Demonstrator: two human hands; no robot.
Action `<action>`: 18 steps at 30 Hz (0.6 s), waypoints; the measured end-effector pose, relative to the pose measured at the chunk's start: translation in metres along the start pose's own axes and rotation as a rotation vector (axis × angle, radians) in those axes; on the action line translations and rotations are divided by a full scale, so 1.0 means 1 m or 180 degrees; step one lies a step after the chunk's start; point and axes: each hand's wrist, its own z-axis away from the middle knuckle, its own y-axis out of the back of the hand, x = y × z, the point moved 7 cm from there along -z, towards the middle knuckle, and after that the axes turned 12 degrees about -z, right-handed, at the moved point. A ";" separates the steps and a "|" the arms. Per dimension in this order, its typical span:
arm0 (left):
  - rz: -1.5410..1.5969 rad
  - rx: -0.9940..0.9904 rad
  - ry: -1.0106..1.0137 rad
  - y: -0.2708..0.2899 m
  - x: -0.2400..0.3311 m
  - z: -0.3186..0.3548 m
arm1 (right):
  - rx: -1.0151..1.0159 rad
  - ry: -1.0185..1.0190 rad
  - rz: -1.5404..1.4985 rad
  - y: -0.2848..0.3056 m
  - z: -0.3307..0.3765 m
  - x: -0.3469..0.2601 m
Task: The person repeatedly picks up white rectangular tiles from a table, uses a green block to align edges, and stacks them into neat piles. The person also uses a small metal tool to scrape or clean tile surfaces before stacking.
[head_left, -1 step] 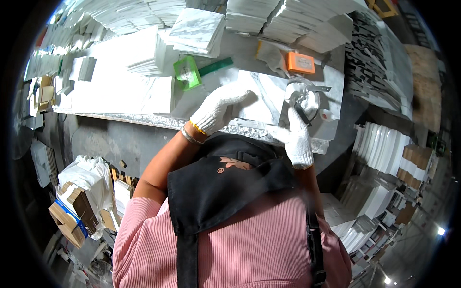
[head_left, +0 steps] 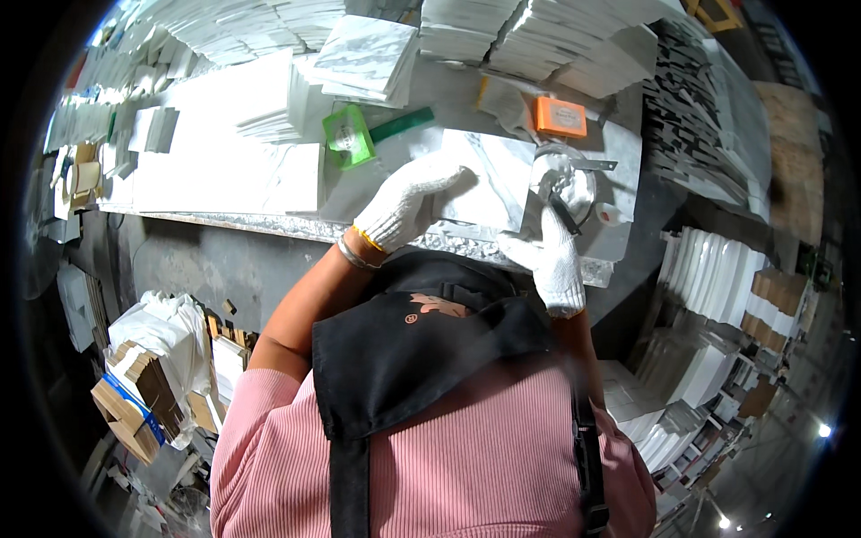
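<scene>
A white marble tile with grey veins lies on the bench before me. My left hand, in a white knit glove, has its curled fingers over the tile's left edge. At the near right corner is my right hand, gloved the same way, thumb and forefinger spread apart around that corner. Just beyond its fingertips is a round dish with whitish material in it. A dark-handled tool and a flat metal strip lie across the dish. Glove fabric hides where my fingers meet the tile.
An orange box sits beyond the dish, beside a crumpled glove. Further left are a bright green box and a dark green strip. Tile stacks line the bench's far side. Its rough near edge runs before me.
The tile has shifted very slightly left and turned a little. Both hands stay nearly in place.
</scene>
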 end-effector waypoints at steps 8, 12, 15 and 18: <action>0.0087 -0.0242 0.0211 -0.002 -0.001 0.003 | -0.0214 0.1204 -0.0593 0.016 -0.006 -0.045; 0.0124 0.0255 -0.0042 -0.010 0.001 0.006 | -0.0186 0.1517 -0.0161 0.007 -0.009 -0.067; 0.0120 0.0220 -0.0053 -0.005 -0.002 0.007 | -0.0291 0.2113 0.0903 -0.007 0.000 -0.083; 0.0081 0.0156 -0.0090 -0.007 0.002 0.010 | -0.0307 0.2365 0.1524 -0.014 0.007 -0.074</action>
